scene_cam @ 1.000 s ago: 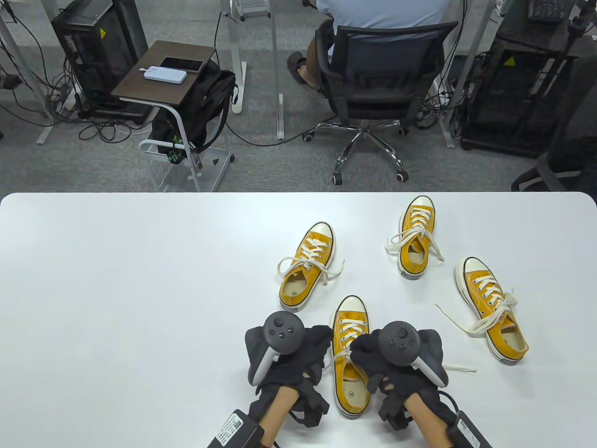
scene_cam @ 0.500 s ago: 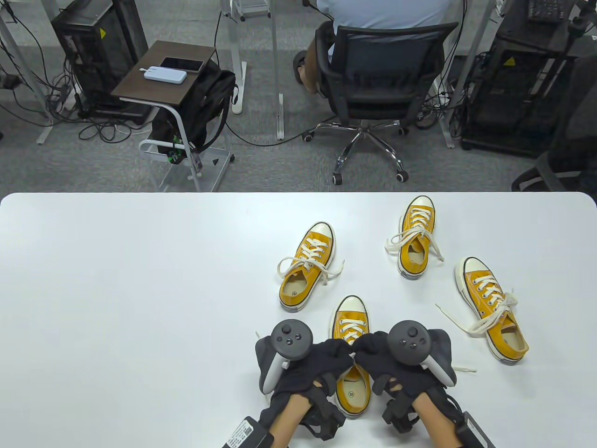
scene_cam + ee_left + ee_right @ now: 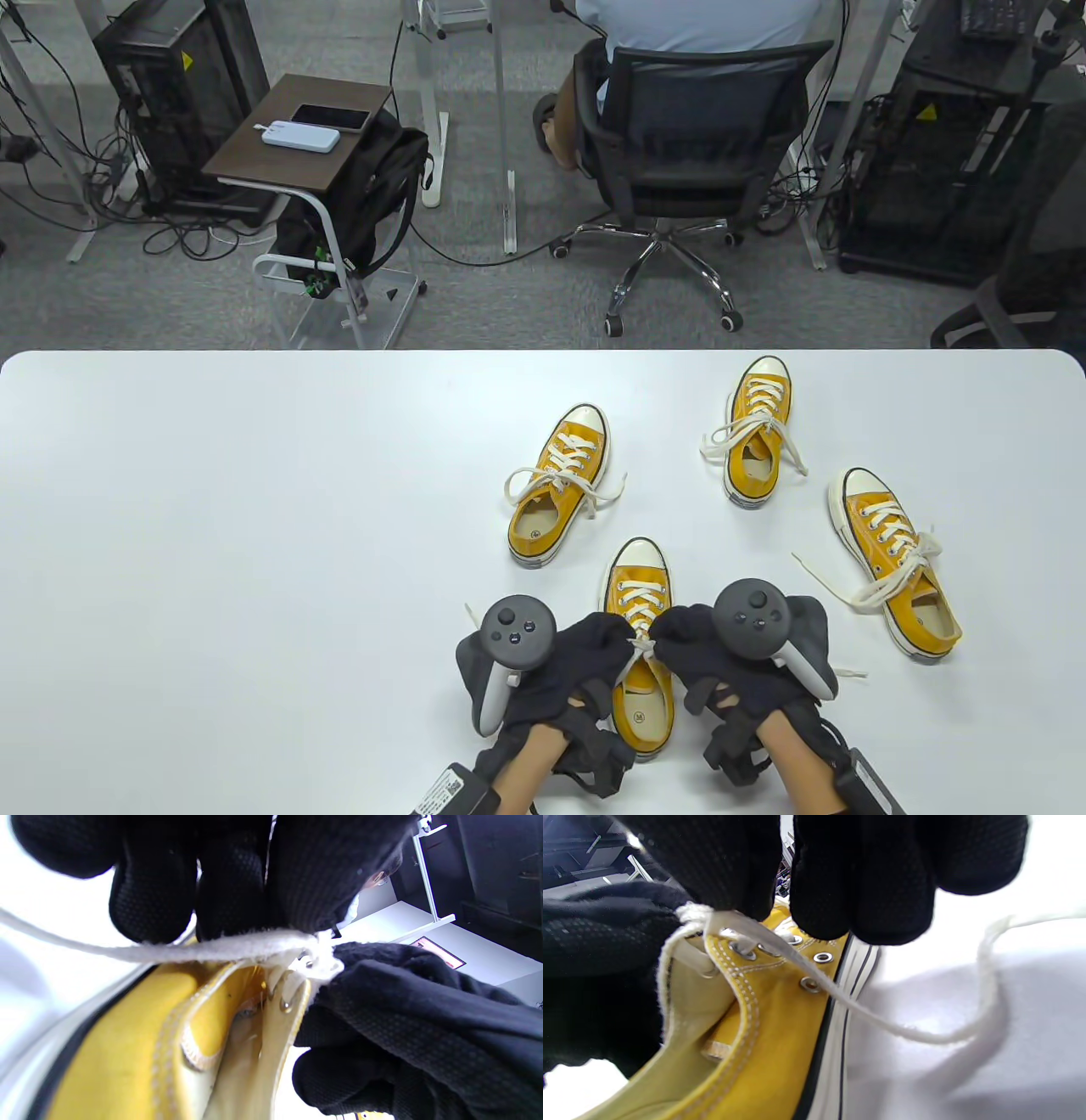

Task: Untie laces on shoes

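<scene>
The cream cotton lace [image 3: 642, 647] is pinched from both sides at the knot of the nearest yellow canvas sneaker [image 3: 640, 671], at the near edge of the white table [image 3: 254, 509], by the left hand [image 3: 585, 662] and right hand [image 3: 704, 654]. The ends are best drawn outward evenly, with the shoe kept flat. Four sneakers are counted; three bows remain tied

Four yellow shoes on the table: one between my hands [image 3: 640, 662], one just beyond my left hand [image 3: 558, 486], two out past my right [image 3: 758, 433] [image 3: 895, 560]. Three wear laces I can count; the near one's probably single. Two trackers, one per hand.
</scene>
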`<state>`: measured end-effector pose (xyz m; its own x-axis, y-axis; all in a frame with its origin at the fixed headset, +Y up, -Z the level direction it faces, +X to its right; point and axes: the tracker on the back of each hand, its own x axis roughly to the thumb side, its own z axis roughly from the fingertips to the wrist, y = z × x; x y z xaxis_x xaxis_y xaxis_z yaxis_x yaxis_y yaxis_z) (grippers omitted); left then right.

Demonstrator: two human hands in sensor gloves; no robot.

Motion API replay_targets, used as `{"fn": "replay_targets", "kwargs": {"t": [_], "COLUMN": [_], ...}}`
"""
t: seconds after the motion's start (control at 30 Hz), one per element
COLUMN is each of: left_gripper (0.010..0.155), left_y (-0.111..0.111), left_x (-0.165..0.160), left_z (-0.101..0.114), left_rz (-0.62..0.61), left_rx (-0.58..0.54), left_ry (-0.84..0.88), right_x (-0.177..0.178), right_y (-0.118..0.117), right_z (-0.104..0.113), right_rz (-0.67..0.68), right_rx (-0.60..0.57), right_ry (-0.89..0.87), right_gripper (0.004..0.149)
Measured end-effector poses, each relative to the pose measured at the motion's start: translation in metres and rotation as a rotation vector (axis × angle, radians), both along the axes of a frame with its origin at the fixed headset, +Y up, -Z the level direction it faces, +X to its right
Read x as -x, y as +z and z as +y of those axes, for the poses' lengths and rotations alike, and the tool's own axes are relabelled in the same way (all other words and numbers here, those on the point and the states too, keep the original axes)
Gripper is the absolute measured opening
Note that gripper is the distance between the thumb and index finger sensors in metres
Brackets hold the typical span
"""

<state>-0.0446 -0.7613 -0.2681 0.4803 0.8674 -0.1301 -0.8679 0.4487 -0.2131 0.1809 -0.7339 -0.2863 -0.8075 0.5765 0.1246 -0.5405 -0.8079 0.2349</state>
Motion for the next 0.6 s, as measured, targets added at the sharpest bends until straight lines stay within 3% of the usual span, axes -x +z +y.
{"fn": "replay_targets", "kwargs": {"t": [0.2, 0.33, 0.6], "left_gripper": [0.037, 0.037, 0.038], "left_y": [0.000, 0.001, 0.006], "left_x": [0.000, 0.000, 0.001], "left_z": [-0.001, -0.001, 0.000], "left_rz": [-0.001, 0.001, 0.065], "left_rx": [-0.009, -0.025, -0.039], "left_ry": [0.003, -0.015, -0.054], "right_x": [0.001, 0.010, 0.004], "right_y": [0.001, 0.001, 0.003], "right_z": [-0.001, -0.001, 0.002], "right_rz": [0.002, -0.008, -0.062], "right_rx": [-0.004, -0.059, -0.039], "right_ry": [-0.012, 0.049, -0.028], "right_gripper": [0.056, 0.040, 0.035]}}
